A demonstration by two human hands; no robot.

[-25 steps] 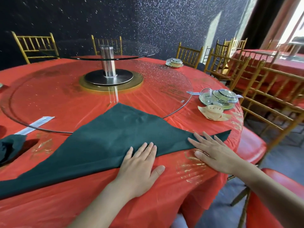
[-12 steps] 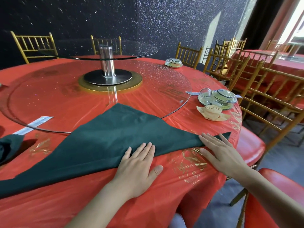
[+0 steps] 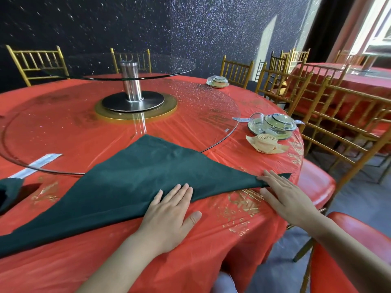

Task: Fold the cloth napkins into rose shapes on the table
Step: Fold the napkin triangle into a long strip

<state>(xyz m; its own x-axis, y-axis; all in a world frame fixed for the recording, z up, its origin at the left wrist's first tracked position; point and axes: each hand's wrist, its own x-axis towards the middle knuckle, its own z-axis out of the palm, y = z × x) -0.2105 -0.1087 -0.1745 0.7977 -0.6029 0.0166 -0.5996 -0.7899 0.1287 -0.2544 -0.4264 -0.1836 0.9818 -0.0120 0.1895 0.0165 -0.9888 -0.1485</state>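
Observation:
A dark green napkin (image 3: 131, 180), folded into a wide triangle, lies flat on the red table (image 3: 239, 233) with its point toward the glass turntable. My left hand (image 3: 169, 212) presses flat on the middle of its near edge, fingers straight. My right hand (image 3: 283, 193) rests flat on the napkin's right corner, where the cloth bunches slightly under the fingers. A peach napkin rose (image 3: 266, 142) stands finished at the right.
A glass turntable (image 3: 63, 132) on a steel stand (image 3: 132, 89) fills the table's middle. Glass dishes (image 3: 273, 125) sit behind the peach rose. Another dark green napkin (image 3: 8, 191) lies at the left edge. Gold chairs (image 3: 342, 123) and red seats (image 3: 317, 185) ring the table.
My right hand slid rightward along the napkin's edge to its right corner. My left hand stayed pressed on the near edge.

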